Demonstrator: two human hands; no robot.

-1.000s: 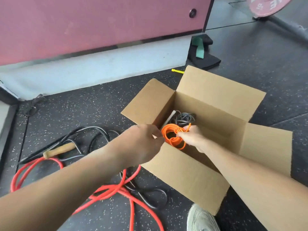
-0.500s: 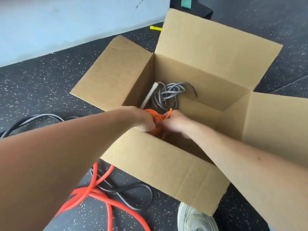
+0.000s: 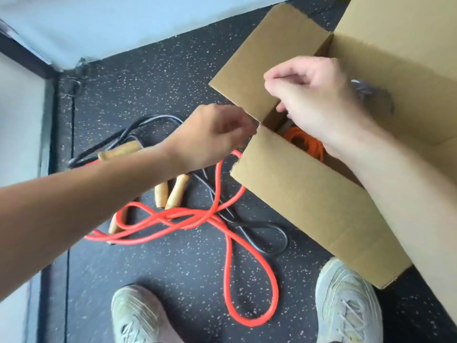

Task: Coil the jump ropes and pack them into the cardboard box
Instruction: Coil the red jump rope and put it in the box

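Both hands up around the cardboard box (image 3: 309, 199), orange coil already sitting inside

The orange jump rope (image 3: 305, 144) is lying coiled in the box's near-left corner, with a grey rope (image 3: 371, 91) peeking out further back. The left hand (image 3: 212, 137) is hanging just outside that corner, fingers loosely curled, nothing in it. The right hand (image 3: 314, 100) is hovering over the opening with its fingers curled, but it's too blurry to tell if it's pinching anything. A red rope (image 3: 188, 215), a black rope (image 3: 158, 116) and wooden handles (image 3: 173, 191) are sprawling on the floor beside the box.
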